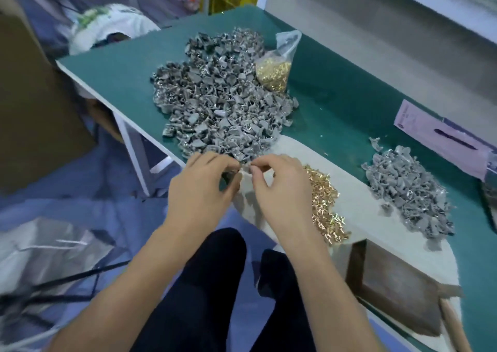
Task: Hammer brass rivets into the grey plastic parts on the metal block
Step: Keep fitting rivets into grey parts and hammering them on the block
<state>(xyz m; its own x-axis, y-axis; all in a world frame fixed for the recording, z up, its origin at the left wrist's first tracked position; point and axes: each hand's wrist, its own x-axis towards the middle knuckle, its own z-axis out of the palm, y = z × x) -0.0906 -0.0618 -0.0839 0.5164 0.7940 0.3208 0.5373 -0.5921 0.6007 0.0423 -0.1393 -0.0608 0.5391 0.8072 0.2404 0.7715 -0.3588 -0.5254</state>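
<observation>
My left hand (204,187) and my right hand (279,190) meet fingertip to fingertip at the table's near edge. The left fingers pinch a small grey plastic part (230,176). The right thumb and forefinger pinch a tiny shiny piece, seemingly a brass rivet (244,167), against it. Loose brass rivets (326,206) lie heaped on a pale cloth (373,217) just right of my right hand. A big pile of grey parts (220,101) lies beyond my hands. A dark metal block (398,284) sits at the lower right.
A clear bag of rivets (274,74) leans on the big pile. A smaller pile of grey parts (408,190) lies to the right, with a paper sheet and pen (443,136) behind it. A wooden handle (454,324) lies by the block. My dark-trousered legs are below the green table (336,101).
</observation>
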